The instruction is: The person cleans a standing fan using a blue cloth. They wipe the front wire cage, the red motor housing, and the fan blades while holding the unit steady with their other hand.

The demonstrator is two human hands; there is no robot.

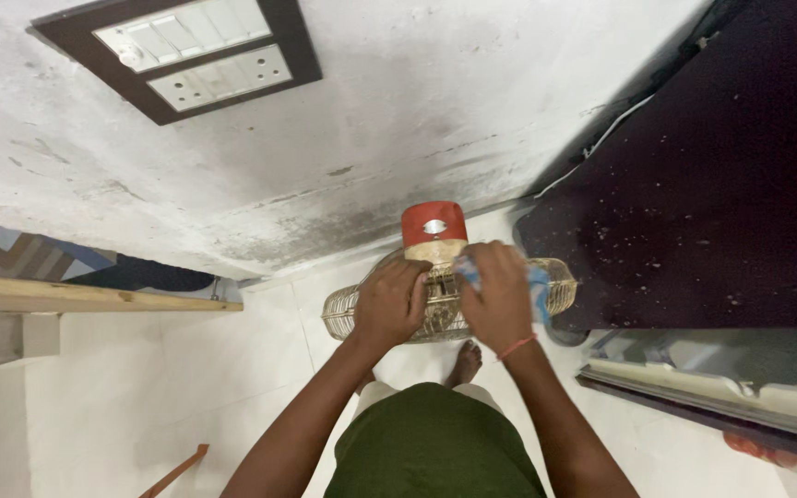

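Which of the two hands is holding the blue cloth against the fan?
The right hand, the one with the orange wrist band, grips the blue cloth. The left hand rests bare on the fan's wire guard.

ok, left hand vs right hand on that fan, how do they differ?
The left hand is bare and rests flat, fingers curled on the round beige wire fan guard; the right hand presses a blue-and-white cloth to it. The right hand's wrist wears a thin red thread; the left hand's wrist has none. The left hand sits below the fan's red motor housing, the right hand further right. Both touch the guard, palms down.
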